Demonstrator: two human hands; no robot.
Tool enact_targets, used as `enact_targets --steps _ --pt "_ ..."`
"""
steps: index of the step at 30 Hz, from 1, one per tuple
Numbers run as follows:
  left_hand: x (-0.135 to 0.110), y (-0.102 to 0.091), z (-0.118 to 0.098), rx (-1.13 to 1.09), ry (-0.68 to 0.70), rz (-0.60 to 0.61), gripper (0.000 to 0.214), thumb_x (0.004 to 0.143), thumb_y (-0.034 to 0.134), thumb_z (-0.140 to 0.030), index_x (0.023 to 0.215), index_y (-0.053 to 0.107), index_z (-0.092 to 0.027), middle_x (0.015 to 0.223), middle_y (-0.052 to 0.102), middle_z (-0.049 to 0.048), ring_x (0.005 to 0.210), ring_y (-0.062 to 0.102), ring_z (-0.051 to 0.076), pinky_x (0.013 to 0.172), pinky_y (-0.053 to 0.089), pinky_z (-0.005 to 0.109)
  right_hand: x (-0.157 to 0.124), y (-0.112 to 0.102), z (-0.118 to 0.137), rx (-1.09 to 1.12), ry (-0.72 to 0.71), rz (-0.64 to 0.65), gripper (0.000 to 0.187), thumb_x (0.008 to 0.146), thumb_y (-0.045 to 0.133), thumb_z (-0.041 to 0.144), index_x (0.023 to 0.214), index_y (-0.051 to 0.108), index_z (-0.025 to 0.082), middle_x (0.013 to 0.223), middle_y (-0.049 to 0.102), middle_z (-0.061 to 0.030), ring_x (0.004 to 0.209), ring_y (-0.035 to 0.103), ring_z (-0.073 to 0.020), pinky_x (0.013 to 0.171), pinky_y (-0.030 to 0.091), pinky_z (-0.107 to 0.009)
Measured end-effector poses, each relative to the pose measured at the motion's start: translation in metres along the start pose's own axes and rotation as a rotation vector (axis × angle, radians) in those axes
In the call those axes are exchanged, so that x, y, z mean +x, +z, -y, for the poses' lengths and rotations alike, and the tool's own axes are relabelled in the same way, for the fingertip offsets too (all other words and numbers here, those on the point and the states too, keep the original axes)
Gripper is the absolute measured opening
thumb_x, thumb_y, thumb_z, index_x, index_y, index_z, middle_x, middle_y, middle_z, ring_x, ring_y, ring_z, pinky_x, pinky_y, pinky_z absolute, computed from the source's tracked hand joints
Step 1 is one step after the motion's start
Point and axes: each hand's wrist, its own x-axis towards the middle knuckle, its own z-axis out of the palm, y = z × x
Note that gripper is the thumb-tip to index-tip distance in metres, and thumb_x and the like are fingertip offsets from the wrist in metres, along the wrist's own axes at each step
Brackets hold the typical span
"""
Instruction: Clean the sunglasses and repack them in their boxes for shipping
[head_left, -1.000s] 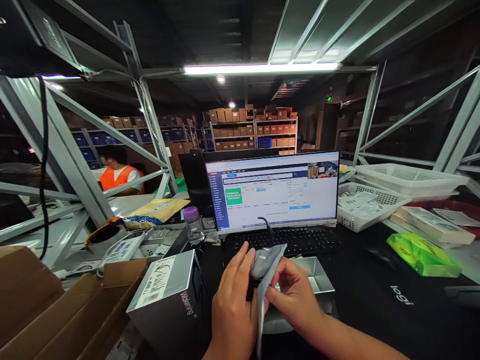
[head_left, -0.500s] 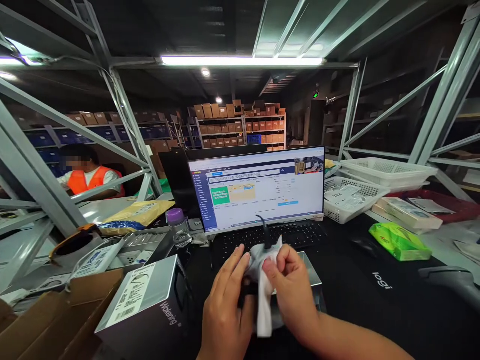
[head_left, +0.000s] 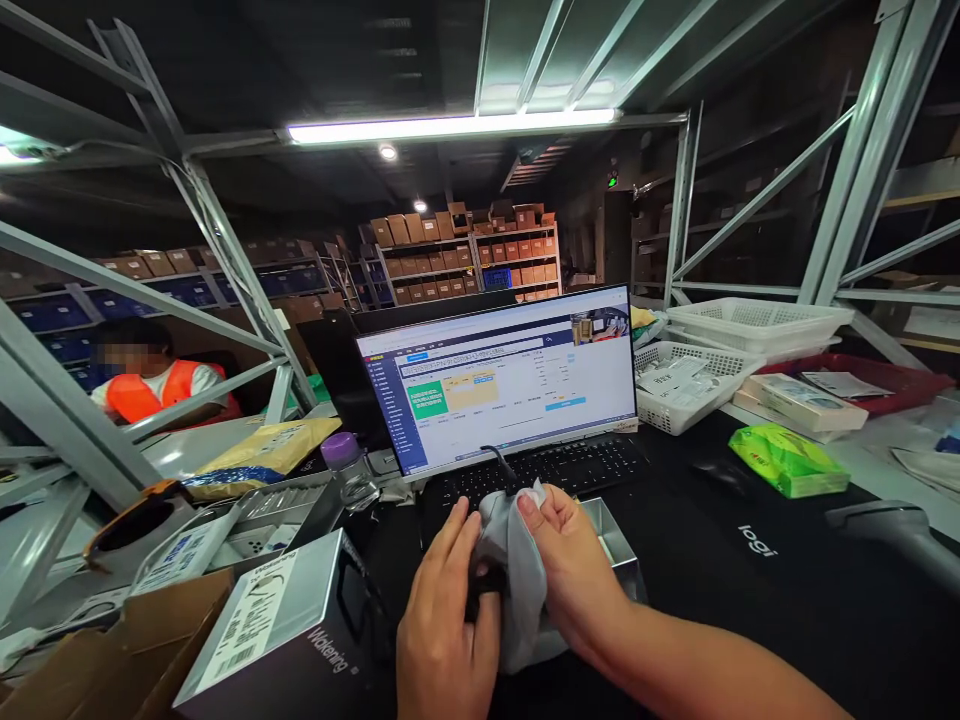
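Note:
A grey cloth (head_left: 525, 580) hangs between my hands, wrapped about a dark object (head_left: 489, 578) that mostly stays hidden. From its top sticks a thin black curved stalk (head_left: 501, 464). My left hand (head_left: 448, 610) curls around the dark object and the cloth from the left, thumb toward me. On the right, my right hand (head_left: 574, 550) pinches the cloth's upper edge between thumb and fingers. Behind and below the right hand stands an open silver box (head_left: 616, 545), partly covered by that hand.
A monitor (head_left: 495, 390) and keyboard (head_left: 592, 468) stand ahead. To the left are a Wakening box (head_left: 300, 600), an open cardboard box (head_left: 142, 640) and a purple-capped bottle (head_left: 351, 470). White baskets (head_left: 686, 395), a green packet (head_left: 787, 460) and a scanner (head_left: 885, 525) lie right. A person in an orange vest (head_left: 154, 390) sits far left.
My right hand has drawn the cloth's edge up, and the cloth now spreads wider where a narrow strip hung. The view has turned slightly to the right and tilted.

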Motion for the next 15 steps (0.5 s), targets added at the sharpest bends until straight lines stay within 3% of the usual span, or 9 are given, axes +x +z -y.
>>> enact_targets --steps 5,7,12,15 --pt "-0.002 -0.005 0.006 -0.038 -0.118 -0.030 0.056 0.095 0.051 -0.018 0.149 0.040 -0.025 0.146 0.053 0.0091 0.133 0.053 0.024 0.108 0.049 0.039 -0.016 0.003 -0.020 -0.376 -0.249 0.094 0.063 0.077 0.076 0.051 0.051 0.025 0.022 0.051 0.031 0.0060 0.054 0.028 -0.0106 0.052 0.023 -0.026" --pt "0.000 -0.007 0.006 -0.050 -0.107 -0.023 0.056 0.095 0.053 -0.019 0.149 0.039 -0.025 0.147 0.053 0.0093 0.133 0.053 0.024 0.107 0.049 0.038 -0.014 0.002 -0.009 -0.371 -0.194 0.137 0.064 0.072 0.080 0.048 0.051 0.025 0.022 0.050 0.031 0.0067 0.053 0.026 -0.0094 0.051 0.021 -0.025" --pt "0.005 -0.007 -0.003 -0.042 0.015 0.041 0.057 0.093 0.048 -0.011 0.148 0.041 -0.025 0.149 0.050 0.0087 0.138 0.048 0.023 0.112 0.044 0.038 0.009 -0.005 0.034 -0.012 0.036 0.091 0.075 0.054 0.091 0.051 0.056 0.021 0.022 0.053 0.030 0.0093 0.054 0.023 -0.0081 0.052 0.023 -0.023" --pt "0.004 -0.005 -0.005 -0.033 0.032 0.041 0.057 0.092 0.049 -0.011 0.147 0.042 -0.024 0.148 0.051 0.0092 0.137 0.050 0.023 0.110 0.046 0.037 0.009 -0.006 0.027 -0.010 0.026 0.053 0.072 0.061 0.087 0.054 0.058 0.022 0.023 0.054 0.030 0.0091 0.054 0.021 -0.0086 0.050 0.022 -0.023"
